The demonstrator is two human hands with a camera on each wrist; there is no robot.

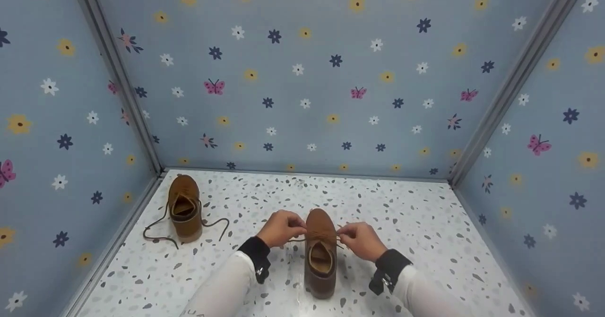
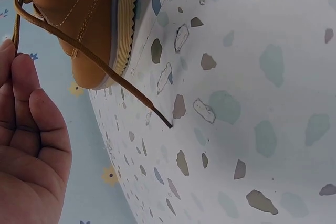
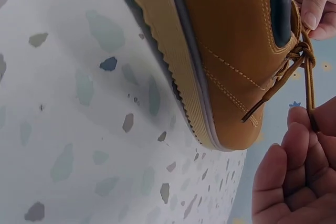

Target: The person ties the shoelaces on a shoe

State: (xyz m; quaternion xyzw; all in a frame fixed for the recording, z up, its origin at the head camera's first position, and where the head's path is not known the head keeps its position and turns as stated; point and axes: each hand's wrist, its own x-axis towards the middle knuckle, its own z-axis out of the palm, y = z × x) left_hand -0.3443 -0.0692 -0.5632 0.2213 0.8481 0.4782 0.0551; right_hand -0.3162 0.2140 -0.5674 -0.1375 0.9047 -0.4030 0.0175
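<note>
A brown lace-up shoe (image 1: pixel 320 221) stands upright on the speckled surface, toe pointing away from me. Its laces meet in a knot (image 3: pixel 303 53) at the front of the opening. On the left side, thumb and fingertips of my left hand (image 1: pixel 282 229) pinch a lace loop. My right hand (image 1: pixel 363 240) pinches another loop (image 3: pixel 308 87) on the opposite side, drawn out from the knot. One loose lace end (image 2: pixel 123 81) hangs past the shoe's side in the left wrist view. Another short end (image 3: pixel 268 95) dangles in the right wrist view.
A matching brown shoe (image 1: pixel 185 222) stands at the far left, its laces untied and trailing on both sides. Flower-patterned panels (image 1: pixel 302 81) in grey frames enclose the back and both sides of the white speckled surface (image 1: pixel 401 213).
</note>
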